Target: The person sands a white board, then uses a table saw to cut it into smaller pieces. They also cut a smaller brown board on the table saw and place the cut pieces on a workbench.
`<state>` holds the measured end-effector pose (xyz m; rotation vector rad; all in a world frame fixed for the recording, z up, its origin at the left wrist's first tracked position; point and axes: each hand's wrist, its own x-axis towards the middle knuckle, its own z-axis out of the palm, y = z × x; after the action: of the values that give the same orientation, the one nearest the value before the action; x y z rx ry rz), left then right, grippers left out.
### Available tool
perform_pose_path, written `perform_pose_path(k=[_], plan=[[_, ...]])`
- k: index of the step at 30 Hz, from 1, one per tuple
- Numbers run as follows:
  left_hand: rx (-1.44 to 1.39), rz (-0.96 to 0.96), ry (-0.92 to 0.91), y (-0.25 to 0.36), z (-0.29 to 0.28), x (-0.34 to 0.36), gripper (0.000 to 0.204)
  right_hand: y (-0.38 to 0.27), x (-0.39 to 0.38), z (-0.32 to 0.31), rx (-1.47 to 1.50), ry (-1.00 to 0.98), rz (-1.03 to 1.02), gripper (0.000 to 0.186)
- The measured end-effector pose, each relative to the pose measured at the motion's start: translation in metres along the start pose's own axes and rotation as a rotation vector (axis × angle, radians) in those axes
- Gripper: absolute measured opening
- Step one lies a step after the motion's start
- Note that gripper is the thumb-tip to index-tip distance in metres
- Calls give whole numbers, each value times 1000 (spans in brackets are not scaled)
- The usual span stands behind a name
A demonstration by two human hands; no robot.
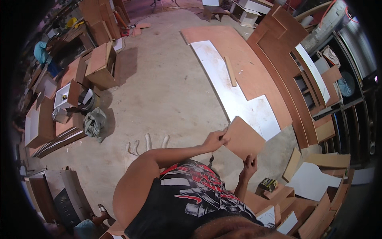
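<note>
My left hand grips the left edge of a square light-brown wooden board, and my right hand holds its lower right corner. I hold the board tilted in front of my body. Just past it, a long white panel with a stepped edge lies on a larger reddish plywood sheet, with a narrow wooden strip on top.
Wooden cabinets, a grey cloth bundle and a co-worker in a cyan shirt are at left. Another person's foot shows lower left. Stacked brown panels stand right; board offcuts lie lower right.
</note>
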<state>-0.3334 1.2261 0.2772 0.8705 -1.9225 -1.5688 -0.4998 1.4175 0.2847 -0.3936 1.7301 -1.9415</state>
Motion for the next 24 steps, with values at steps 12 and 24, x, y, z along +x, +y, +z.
perform_pose_path(k=[12,24], plan=[[127,77,664,-37,-242,130,66,49,194,346,107,-492,224,39],[-172,-221,1015,-63,-531,297,80,97,373,761,-29,-993,313,51]])
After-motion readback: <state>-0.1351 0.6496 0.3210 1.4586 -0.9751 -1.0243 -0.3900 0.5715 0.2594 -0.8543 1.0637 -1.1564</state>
